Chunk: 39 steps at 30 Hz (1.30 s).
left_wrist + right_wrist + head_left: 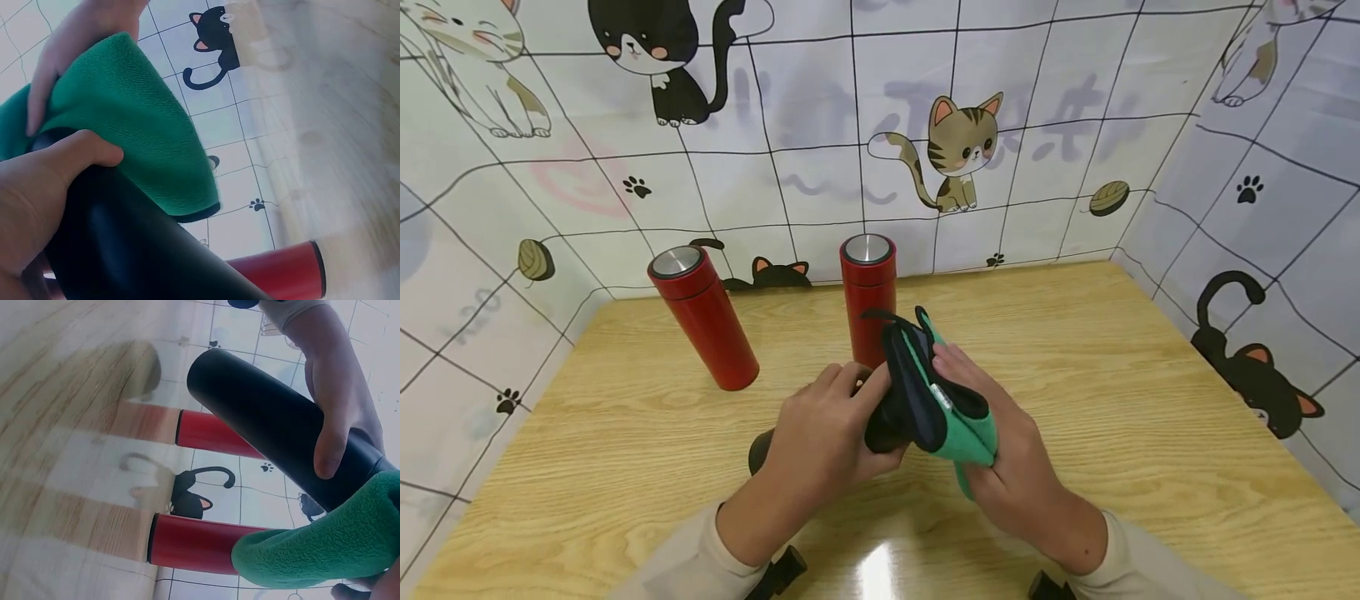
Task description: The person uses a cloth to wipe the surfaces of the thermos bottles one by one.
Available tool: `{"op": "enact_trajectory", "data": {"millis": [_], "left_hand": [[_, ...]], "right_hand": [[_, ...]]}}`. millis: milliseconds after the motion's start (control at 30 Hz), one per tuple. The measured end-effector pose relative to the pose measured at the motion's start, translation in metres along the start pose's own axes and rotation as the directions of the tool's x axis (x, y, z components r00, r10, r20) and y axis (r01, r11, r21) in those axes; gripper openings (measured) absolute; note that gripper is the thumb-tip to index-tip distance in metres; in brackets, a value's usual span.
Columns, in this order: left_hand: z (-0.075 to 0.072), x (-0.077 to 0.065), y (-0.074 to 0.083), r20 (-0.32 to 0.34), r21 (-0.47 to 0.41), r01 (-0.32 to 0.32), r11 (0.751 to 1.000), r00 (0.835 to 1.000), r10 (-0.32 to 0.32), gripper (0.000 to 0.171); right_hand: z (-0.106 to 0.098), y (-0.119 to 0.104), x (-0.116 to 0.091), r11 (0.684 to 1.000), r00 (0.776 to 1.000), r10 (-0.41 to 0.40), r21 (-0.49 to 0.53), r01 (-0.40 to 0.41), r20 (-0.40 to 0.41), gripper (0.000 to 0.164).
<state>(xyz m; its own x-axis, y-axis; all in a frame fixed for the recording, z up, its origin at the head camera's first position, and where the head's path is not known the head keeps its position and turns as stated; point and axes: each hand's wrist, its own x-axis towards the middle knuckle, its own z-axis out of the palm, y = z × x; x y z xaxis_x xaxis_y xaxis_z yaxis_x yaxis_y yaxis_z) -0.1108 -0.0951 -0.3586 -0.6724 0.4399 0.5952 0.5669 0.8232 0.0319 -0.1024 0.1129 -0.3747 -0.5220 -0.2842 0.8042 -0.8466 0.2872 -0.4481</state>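
Note:
My left hand (823, 425) grips a black thermos bottle (250, 419), which is held tilted above the table. In the left wrist view its thumb lies along the dark bottle (137, 244) near the upper end. My right hand (1018, 462) holds a green cloth (970, 437) with dark edging and a small white label against that end. The cloth (125, 119) hides the bottle's top, and part of it hangs down beside the bottle. Some right fingers lie extended along the cloth; the others are hidden.
Two red thermos bottles with silver lids stand at the back of the wooden table (587, 433): one at the left (711, 329), another (868, 292) just beyond the hands. A wall covering with cat drawings (820, 108) encloses the back and sides.

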Motion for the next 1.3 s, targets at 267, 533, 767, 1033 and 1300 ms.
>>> {"op": "enact_trajectory", "data": {"millis": [267,533,767,1033,1300], "left_hand": [[-0.006,0.003,-0.002,-0.033,-0.101,0.059,0.993,0.997,-0.063,0.089],[-0.014,0.007,-0.005,-0.171,-0.591,-0.024,0.806,0.981,-0.096,0.098],[-0.015,0.009,-0.01,-0.365,-0.797,-0.217,0.564,0.916,-0.165,0.092],[-0.019,0.013,-0.011,-0.547,-0.819,-0.403,0.409,0.764,-0.342,0.088],[-0.006,0.016,-0.016,-0.577,-0.76,-0.327,0.562,0.737,-0.352,0.092]], "right_hand": [[-0.005,-0.002,-0.01,0.931,0.962,0.252,0.243,-0.271,0.106,0.05],[-0.002,-0.006,-0.014,0.628,0.796,0.438,0.491,-0.604,0.418,0.035],[0.007,0.007,-0.014,0.469,0.602,0.614,0.378,-0.798,0.51,0.049],[0.019,0.026,-0.014,0.096,0.365,0.694,0.423,-0.901,0.62,0.055],[0.02,0.037,-0.026,-0.089,0.336,0.65,0.507,-0.857,0.682,0.05]]}}
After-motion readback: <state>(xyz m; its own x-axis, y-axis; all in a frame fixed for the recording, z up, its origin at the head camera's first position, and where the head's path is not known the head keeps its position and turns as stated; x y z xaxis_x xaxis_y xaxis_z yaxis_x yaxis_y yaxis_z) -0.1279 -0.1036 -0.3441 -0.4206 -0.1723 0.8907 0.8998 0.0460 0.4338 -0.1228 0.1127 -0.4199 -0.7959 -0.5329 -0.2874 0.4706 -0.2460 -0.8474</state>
